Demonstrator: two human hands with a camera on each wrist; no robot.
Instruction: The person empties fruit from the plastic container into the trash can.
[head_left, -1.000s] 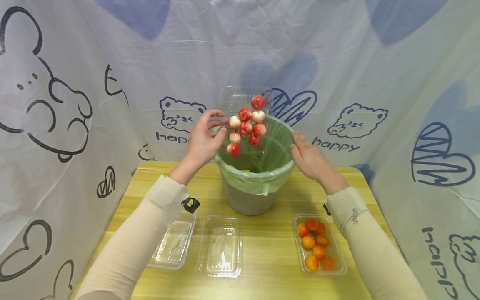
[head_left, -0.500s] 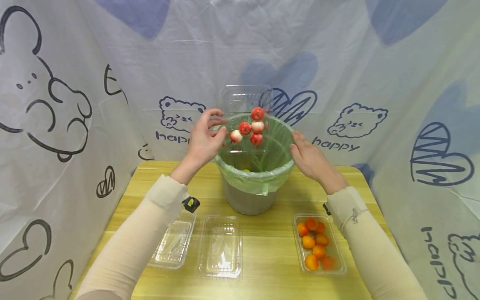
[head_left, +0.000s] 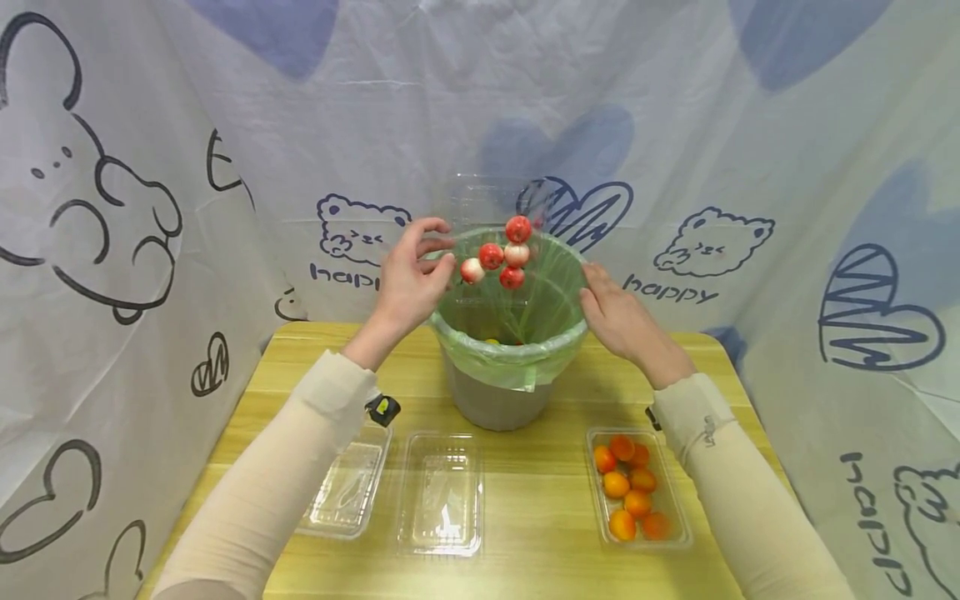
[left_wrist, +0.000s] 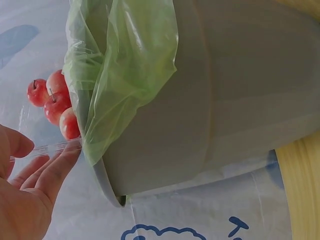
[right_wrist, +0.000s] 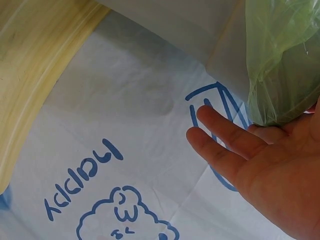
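My left hand [head_left: 411, 275] pinches the edge of a clear plastic fruit box [left_wrist: 50, 149], tipped steeply above the bin's mouth. Several small red-and-white apples [head_left: 491, 256] remain in a cluster in the box. The grey trash bin [head_left: 501, 403] has a green plastic bag [head_left: 491, 360] folded over its rim. On the bin's right side, my right hand [head_left: 621, 321] holds the rim; in the right wrist view, two of its fingers [right_wrist: 220, 150] stretch out away from the bag. Deep inside the bag, small bits of yellow and red show.
Two clear plastic boxes without fruit lie at the front left, one box [head_left: 442, 496] near the middle and another box [head_left: 347, 492] partly behind my left forearm. A third box [head_left: 678, 533] with several orange fruits [head_left: 638, 503] lies by my right forearm on the wooden table [head_left: 540, 517].
Several apples have dropped out of the tilted box, and the others slid lower in it. More red shows at the bottom of the bag. Both hands have stayed almost in place.
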